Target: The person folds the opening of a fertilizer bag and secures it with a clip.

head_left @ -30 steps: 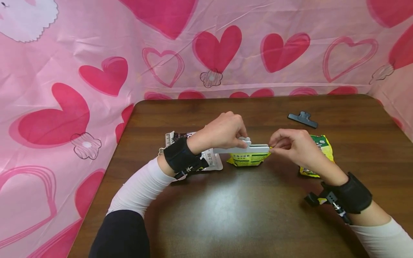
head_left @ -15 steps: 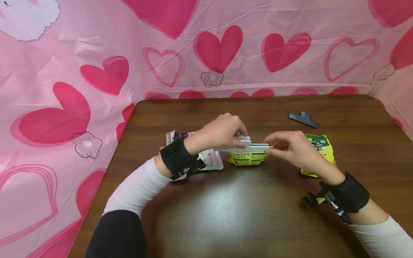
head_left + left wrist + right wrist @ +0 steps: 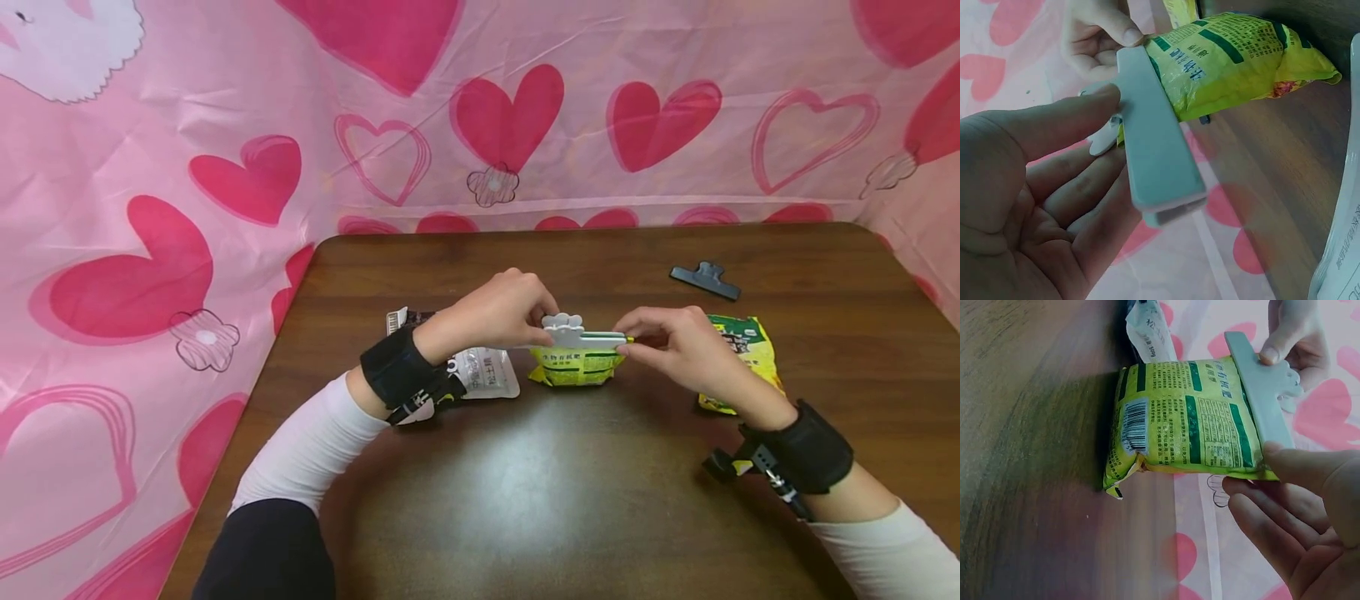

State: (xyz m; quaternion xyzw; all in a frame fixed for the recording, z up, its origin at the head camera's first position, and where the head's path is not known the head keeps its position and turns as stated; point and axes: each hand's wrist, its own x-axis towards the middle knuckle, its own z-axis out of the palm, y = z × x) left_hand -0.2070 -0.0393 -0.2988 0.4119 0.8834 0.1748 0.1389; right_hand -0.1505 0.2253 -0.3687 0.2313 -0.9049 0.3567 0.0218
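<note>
Clip: the white clip [image 3: 581, 336] is a long, smooth, hard plastic bar with a bumpy, flower-like handle on top. It sits across the top edge of the yellow bag [image 3: 576, 367], in the middle of the bench [image 3: 525, 483].
Yellow bag: shiny, crinkly and puffy, with green print and a barcode. It stands up on the bench with its bottom on the wood and its top in the clip.
Left hand: the left hand [image 3: 495, 315] has its grip on the left end of the clip, thumb and fingers curled around the bar.
Right hand: the right hand [image 3: 675, 346] pinches the right end of the clip and the corner of the bag.
Which way: the long side of the clip runs left to right, from one hand to the other. The handle points up.
Other bags: a white bag [image 3: 480, 367] lies flat just behind the left wrist. Another yellow bag [image 3: 742, 354] lies under the right arm.
Dark clip: a dark clip [image 3: 705, 280] lies far off, near the back right of the bench.
Bench: brown wood, smooth and shiny.
Wall: a thin pink sheet [image 3: 187, 167] with red hearts.
</note>
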